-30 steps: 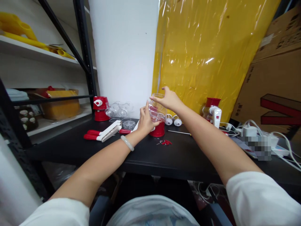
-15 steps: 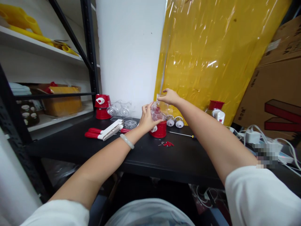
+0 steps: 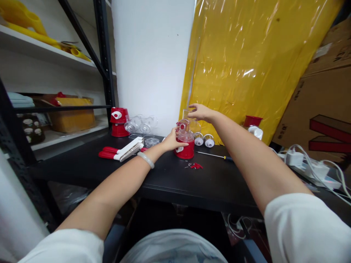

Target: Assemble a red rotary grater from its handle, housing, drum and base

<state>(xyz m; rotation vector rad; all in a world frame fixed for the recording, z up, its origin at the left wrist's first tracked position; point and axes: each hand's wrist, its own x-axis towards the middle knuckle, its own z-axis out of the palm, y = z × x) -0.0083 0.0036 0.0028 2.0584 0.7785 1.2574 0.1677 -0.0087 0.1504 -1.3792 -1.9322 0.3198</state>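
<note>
A small appliance with a red base (image 3: 185,152) and a clear plastic top (image 3: 185,133) stands on the black table (image 3: 170,175). My left hand (image 3: 170,141) is closed against the left side of the clear top, just above the red base. My right hand (image 3: 199,111) grips the upper rim of the clear top from above, fingers curled over it. A pale bangle (image 3: 145,159) is on my left wrist.
Red-and-white handle parts (image 3: 120,153) lie left of the appliance; a red base (image 3: 118,122) and clear housings (image 3: 139,126) stand behind. Two white-capped rollers (image 3: 204,140), a screwdriver (image 3: 215,156) and small red bits (image 3: 195,166) lie right. A yellow wrapped panel (image 3: 246,65), cartons, cables and a power strip (image 3: 309,166) fill the right.
The clear top has come down and sits lower on the red base. My left hand has dropped with it toward the base; my right hand stays on the upper rim.
</note>
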